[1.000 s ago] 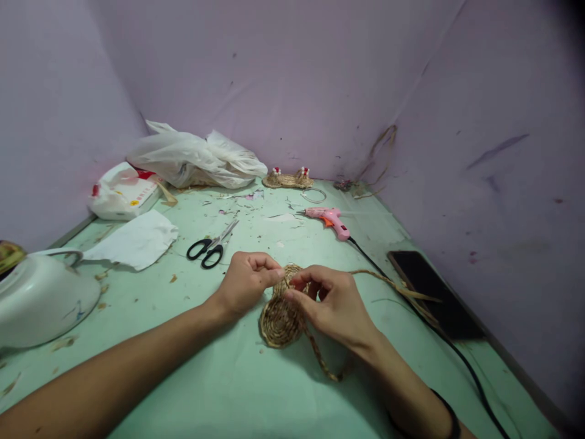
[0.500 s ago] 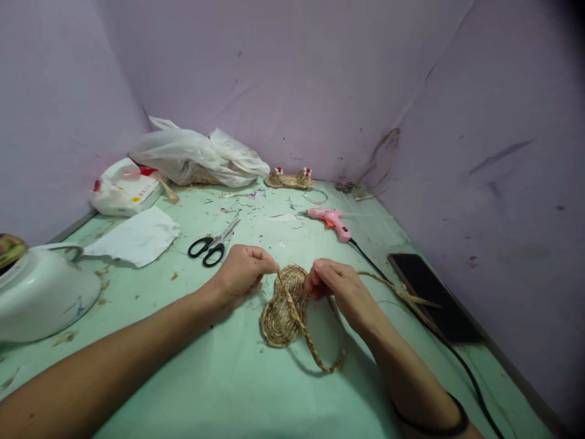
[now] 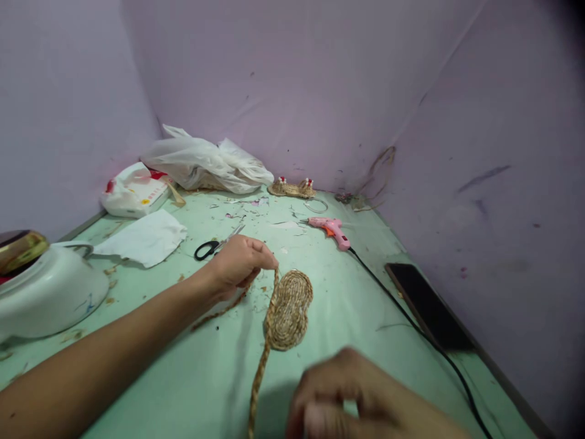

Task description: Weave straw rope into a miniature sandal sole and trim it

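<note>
My left hand (image 3: pixel 242 263) pinches a braided straw cord (image 3: pixel 258 372) just above the upper left of a coiled straw piece (image 3: pixel 291 311), which lies flat on the green table. From the pinch the cord runs down along the piece's left side and on to the bottom edge of the view. Another length of cord trails out under my left wrist. Low in the view, my right hand (image 3: pixel 351 396) is blurred and cut off by the frame; what its fingers hold, if anything, does not show.
Black scissors (image 3: pixel 208 249) lie partly behind my left hand. Farther back are a pink glue gun (image 3: pixel 333 228), a small straw item (image 3: pixel 292 188) and a white plastic bag (image 3: pixel 205 161). A phone (image 3: pixel 427 305) lies right, a white bowl (image 3: pixel 50 292) left.
My right hand has moved down toward the bottom edge. The cord has swung from across the coiled piece to its left side. My left hand still pinches it.
</note>
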Action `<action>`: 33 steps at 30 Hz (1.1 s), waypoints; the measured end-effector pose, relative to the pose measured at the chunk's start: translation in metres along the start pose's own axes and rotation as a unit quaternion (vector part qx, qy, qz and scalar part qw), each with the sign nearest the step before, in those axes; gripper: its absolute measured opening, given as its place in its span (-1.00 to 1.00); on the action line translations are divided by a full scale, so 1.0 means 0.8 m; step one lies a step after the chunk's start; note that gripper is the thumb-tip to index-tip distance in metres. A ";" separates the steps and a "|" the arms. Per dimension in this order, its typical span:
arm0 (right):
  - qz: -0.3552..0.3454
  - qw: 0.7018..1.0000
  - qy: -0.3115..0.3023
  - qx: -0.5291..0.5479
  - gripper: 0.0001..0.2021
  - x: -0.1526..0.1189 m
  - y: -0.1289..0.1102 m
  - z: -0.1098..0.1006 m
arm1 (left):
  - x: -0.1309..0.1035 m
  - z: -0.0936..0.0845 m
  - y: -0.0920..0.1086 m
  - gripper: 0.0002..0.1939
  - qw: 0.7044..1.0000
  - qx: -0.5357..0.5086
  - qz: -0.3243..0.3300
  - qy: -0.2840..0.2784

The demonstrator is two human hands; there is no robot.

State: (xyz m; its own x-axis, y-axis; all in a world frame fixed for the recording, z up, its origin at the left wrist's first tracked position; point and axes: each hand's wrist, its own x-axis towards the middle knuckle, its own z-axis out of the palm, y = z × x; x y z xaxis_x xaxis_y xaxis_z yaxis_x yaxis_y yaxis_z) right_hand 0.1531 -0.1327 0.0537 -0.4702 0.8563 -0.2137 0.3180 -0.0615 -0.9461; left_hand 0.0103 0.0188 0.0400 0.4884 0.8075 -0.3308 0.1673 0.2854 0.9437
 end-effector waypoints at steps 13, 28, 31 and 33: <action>-0.209 0.925 0.290 -0.128 -0.89 0.067 0.100 -0.076 | 0.031 0.043 -0.036 -0.97 0.992 -0.006 -0.121 -0.043; -0.162 0.950 0.209 -0.163 -0.90 0.076 0.106 -0.079 | 0.041 0.053 -0.032 -0.91 0.979 0.056 -0.185 -0.070; -0.139 0.954 0.217 -0.153 -0.88 0.076 0.105 -0.076 | 0.041 0.051 -0.041 -0.88 0.975 0.166 -0.129 -0.078; -0.143 0.954 0.227 -0.137 -0.87 0.076 0.103 -0.073 | 0.040 0.051 -0.046 -0.86 0.967 0.222 -0.103 -0.068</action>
State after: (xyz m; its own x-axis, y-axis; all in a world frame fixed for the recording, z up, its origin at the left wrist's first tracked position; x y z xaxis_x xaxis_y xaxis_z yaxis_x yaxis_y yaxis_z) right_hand 0.1988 -0.0559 -0.0231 -0.1836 0.9559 0.2291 0.4625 0.2897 -0.8379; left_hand 0.0547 0.0126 -0.0053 0.5092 0.6733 -0.5361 0.6091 0.1582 0.7772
